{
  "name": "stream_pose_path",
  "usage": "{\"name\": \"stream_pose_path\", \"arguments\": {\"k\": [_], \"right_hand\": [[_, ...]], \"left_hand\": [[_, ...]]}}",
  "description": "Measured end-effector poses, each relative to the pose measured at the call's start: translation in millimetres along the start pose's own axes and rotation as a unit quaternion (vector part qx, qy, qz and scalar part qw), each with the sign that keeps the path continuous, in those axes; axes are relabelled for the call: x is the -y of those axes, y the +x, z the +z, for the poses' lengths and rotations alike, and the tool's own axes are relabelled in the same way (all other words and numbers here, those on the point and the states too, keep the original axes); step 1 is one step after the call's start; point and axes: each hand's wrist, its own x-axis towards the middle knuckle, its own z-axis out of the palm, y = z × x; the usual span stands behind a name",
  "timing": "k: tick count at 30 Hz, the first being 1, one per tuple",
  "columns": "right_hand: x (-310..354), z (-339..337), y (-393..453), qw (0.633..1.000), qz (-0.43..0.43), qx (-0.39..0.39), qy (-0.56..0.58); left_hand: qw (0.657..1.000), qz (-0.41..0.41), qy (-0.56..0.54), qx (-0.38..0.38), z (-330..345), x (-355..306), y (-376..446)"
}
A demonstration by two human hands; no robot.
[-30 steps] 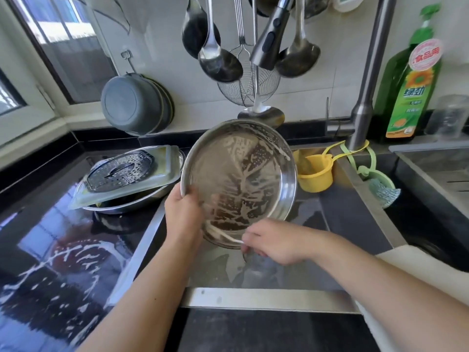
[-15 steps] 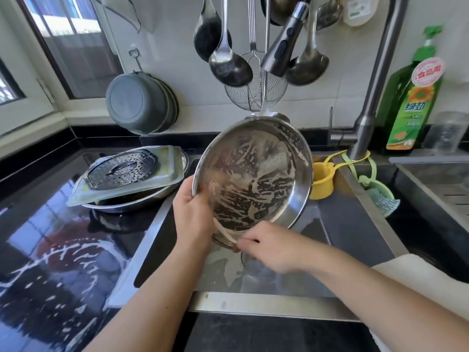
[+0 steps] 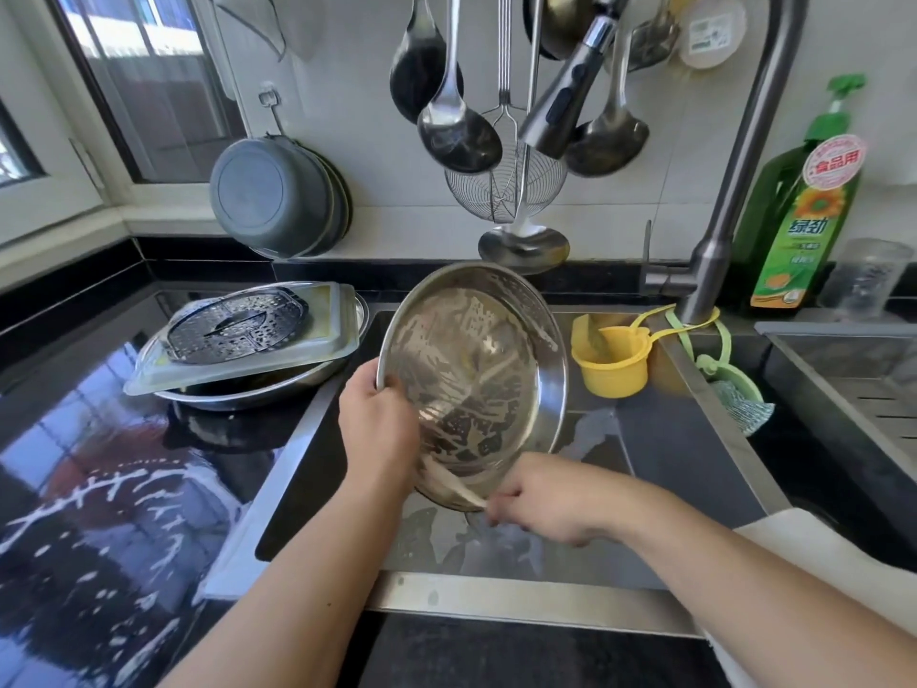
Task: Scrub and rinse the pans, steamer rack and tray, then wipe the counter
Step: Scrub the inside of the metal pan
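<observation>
Head view is showing you tilting a soapy steel pan [image 3: 476,384] above the sink [image 3: 689,454]. Your left hand [image 3: 379,429] is gripping its left rim, fingers curled round the edge. Your right hand [image 3: 551,504] is working at the pan's lower rim with fingers curled, but whether it is holding anything I cannot tell. On the wet black bench [image 3: 99,489] to your left, the steamer rack [image 3: 238,330] is lying on a pale tray [image 3: 327,340], both sitting on another pan [image 3: 258,394]. A yellow cup [image 3: 615,365] is hanging inside the sink's far corner.
</observation>
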Motion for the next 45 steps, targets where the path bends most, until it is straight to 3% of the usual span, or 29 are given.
{"name": "stream_pose_path", "arguments": {"k": [3,4,7,9,11,13,17,19,22,25,27,28,29,31,33,37,39,41,43,45], "right_hand": [[5.5,-0.8,-3.7,0.978,-0.015,0.034,0.207],[1.2,-1.2,-2.0,0.981,-0.003,0.04,0.19],[-17.3,-2.1,1.8,0.996,0.074,0.04,-0.021],[-31.9,-7.5,3.2,0.986,0.134,-0.01,-0.1],[-36.7,-13.7,2.4,0.97,0.189,-0.051,-0.145],[-34.1,-15.6,5.8,0.971,0.179,-0.07,-0.139],[-17.9,-0.6,3.0,0.987,0.119,0.109,-0.009],[-22.2,-9.3,5.1,0.986,0.153,0.072,-0.009],[-39.8,-20.9,13.3,0.97,0.217,-0.059,-0.09],[-47.4,-22.3,14.9,0.957,0.24,-0.112,-0.115],[-42.8,-17.9,15.1,0.976,0.203,-0.048,-0.062],[-38.8,-12.1,13.9,0.985,0.17,0.029,-0.026],[-33.3,-6.1,8.5,0.983,0.144,0.108,0.043],[-31.1,-6.5,4.8,0.968,0.138,0.163,0.135],[-39.3,-13.6,8.3,0.975,0.162,0.126,0.083],[-61.7,-23.3,20.7,0.969,0.218,-0.026,-0.113],[-60.4,-19.0,22.1,0.963,0.221,-0.063,-0.141],[-49.8,-11.0,18.1,0.983,0.177,0.041,-0.019],[-40.3,-4.6,6.8,0.964,0.16,0.175,0.121],[-43.4,-9.1,8.1,0.966,0.173,0.163,0.098]], "left_hand": [[1.0,0.002,0.003,-0.016,1.7,-0.1,-2.8],[1.0,0.003,0.003,-0.019,1.3,-0.2,-2.6],[0.999,0.018,0.027,0.003,-1.9,0.5,-1.3],[0.999,0.013,0.041,0.012,-1.6,-0.4,-3.4],[0.999,0.004,0.039,0.007,0.4,-3.5,-6.5],[1.0,0.004,0.031,0.001,1.4,-6.3,-6.6],[0.998,0.038,0.056,0.014,-2.5,-14.6,-15.1],[0.998,0.036,0.04,0.022,-2.9,-16.6,-17.4],[0.998,0.041,0.026,0.047,-0.4,-15.8,-16.8],[0.998,0.053,0.03,0.035,2.0,-16.2,-16.4],[0.998,0.053,0.038,0.018,-0.2,-14.2,-13.8],[0.997,0.055,0.045,0.016,-1.6,-13.3,-13.3],[0.997,0.056,0.056,0.015,-2.7,-12.3,-12.9],[0.998,0.029,0.056,0.006,-3.1,-8.8,-11.5],[0.999,0.006,0.036,0.001,-1.5,-9.3,-11.6],[0.999,0.034,0.034,0.021,2.0,-7.8,-11.6],[0.999,0.025,0.032,0.011,1.4,-5.2,-8.0],[0.999,0.021,0.024,0.002,-1.4,-2.7,-2.2],[0.999,0.02,0.03,-0.001,-3.6,-1.3,-0.6],[0.999,0.016,0.028,-0.007,-4.7,-0.7,-2.4]]}}
